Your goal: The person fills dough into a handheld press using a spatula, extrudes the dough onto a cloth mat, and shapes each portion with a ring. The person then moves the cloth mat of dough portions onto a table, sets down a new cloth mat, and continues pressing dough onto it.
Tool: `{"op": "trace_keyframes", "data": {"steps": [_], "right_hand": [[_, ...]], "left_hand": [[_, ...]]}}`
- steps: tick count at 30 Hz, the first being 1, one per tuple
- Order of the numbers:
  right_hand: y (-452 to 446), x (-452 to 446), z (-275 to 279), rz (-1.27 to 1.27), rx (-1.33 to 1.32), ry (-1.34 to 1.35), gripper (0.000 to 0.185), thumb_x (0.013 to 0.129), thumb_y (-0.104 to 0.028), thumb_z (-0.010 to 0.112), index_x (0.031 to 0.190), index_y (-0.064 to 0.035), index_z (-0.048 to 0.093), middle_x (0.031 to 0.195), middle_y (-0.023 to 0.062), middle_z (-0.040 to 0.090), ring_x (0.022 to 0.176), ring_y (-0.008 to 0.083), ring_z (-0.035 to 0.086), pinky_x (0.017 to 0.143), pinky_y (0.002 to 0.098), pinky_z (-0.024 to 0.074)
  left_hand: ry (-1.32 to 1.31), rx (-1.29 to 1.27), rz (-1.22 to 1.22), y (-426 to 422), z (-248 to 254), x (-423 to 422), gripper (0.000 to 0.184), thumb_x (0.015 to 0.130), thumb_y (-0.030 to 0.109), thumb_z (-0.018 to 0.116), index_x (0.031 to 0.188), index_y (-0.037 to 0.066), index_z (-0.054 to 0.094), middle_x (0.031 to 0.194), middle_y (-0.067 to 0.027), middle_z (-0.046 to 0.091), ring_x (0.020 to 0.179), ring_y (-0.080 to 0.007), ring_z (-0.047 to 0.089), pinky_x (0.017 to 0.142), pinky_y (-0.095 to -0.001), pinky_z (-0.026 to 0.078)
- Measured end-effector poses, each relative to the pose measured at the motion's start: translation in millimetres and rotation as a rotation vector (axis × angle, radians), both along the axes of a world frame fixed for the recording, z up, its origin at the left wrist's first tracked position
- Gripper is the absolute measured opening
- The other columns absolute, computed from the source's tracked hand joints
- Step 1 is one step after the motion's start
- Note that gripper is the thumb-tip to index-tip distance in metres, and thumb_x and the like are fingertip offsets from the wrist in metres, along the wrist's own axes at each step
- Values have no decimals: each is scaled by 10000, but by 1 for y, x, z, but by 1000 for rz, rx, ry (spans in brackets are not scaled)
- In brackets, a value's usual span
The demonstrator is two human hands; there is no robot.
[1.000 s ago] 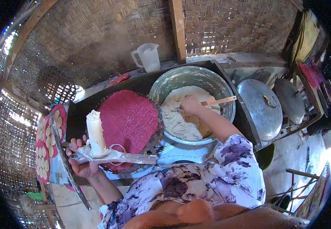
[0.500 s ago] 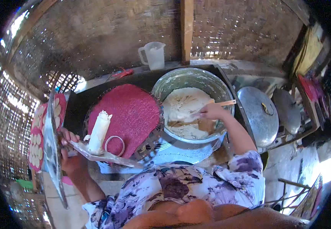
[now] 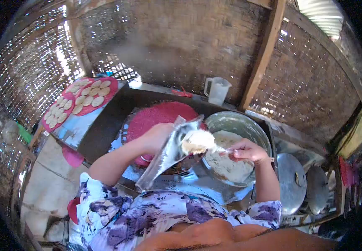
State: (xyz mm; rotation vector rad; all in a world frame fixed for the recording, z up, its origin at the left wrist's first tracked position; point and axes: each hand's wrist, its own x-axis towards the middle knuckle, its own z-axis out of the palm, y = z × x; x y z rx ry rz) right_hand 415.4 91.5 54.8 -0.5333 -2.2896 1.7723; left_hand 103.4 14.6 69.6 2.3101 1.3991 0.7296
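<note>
My left hand (image 3: 158,136) is closed on a clear plastic bag or sheet (image 3: 164,161), held tilted over the tub's left side. A pale lump of dough or batter (image 3: 198,142) sits at its opening. My right hand (image 3: 248,151) grips a long-handled tool, with its far end at the lump; its head is covered. Below it stands a large metal pot (image 3: 263,125) holding whitish dough or batter (image 3: 227,161). Behind my left hand lies a round pink-red mat (image 3: 164,113), partly hidden. Part of a white ring (image 3: 146,158) shows on it.
Pink mats bearing several pale discs (image 3: 90,98) lie at the left. A clear pitcher (image 3: 218,90) stands behind the pot. Metal lids (image 3: 290,184) are at the right. A wooden post (image 3: 264,54) rises against the woven wall.
My right hand has lifted from inside the pot. My left hand has brought the plastic rightward to meet the tool. The white dough roll is out of sight. The view has turned left.
</note>
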Motion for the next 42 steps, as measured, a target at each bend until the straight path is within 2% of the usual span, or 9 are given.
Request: {"op": "trace_keyframes", "data": {"steps": [4,6,16,20,26,28,34,38,42], "right_hand": [[8,-14,31,-88,730,4,332,764,-268,600,1028,-69,619,695,51,573,666,203,547,600,310,422],[-8,-23,71,-182,1081,-126,288,731,-260,613,988,-132,634,720,100,575,708,284,571,607,370,427],[-73,-99,66,-224,2265,25,334,668,-167,552,985,-65,573,686,-8,455,615,111,487,486,271,366],[-66,-81,64,-241,2075,37,229,682,-163,581,895,-78,576,659,4,481,599,122,499,454,267,371],[-61,-39,89,-700,1856,179,139,628,-183,649,755,-151,604,585,-6,491,533,172,526,461,312,402],[-55,-46,80,-602,1844,174,123,629,-175,644,740,-147,600,596,-3,501,544,180,533,465,319,406],[-51,-65,61,-377,1882,104,183,664,-184,625,835,-121,604,636,0,508,562,159,534,482,301,405],[-58,-82,45,-305,1936,13,225,680,-148,547,901,-104,545,667,-6,454,596,135,514,493,288,406],[-45,-70,42,-437,1885,87,170,660,-165,615,828,-146,598,597,-16,470,521,157,509,456,309,395]], "left_hand": [[230,-79,40,0,3,-12,471,625,303,649,1008,44,559,907,-177,606,863,-335,584,756,-389,455],[197,-7,54,2,-5,-13,389,618,303,634,895,32,594,833,-203,601,791,-359,581,711,-418,458],[46,48,200,15,-27,-23,347,647,328,612,839,39,618,800,-207,609,766,-368,587,686,-433,461],[19,36,175,28,-52,-49,364,646,340,628,872,55,621,826,-200,613,788,-356,589,695,-419,458],[-127,39,146,42,-69,-78,390,665,388,633,935,107,619,884,-162,621,802,-328,591,714,-385,461],[-224,-63,153,42,-65,-65,406,655,384,636,929,86,613,879,-176,615,816,-342,584,719,-399,458],[262,51,248,28,-42,-26,314,643,286,612,790,8,622,772,-239,593,729,-381,584,672,-440,472],[164,14,210,33,-46,-21,305,639,286,609,765,8,620,748,-235,595,712,-383,585,663,-447,464],[126,-40,166,36,-48,-38,322,640,311,619,800,32,633,743,-233,593,721,-390,578,646,-440,457]]}}
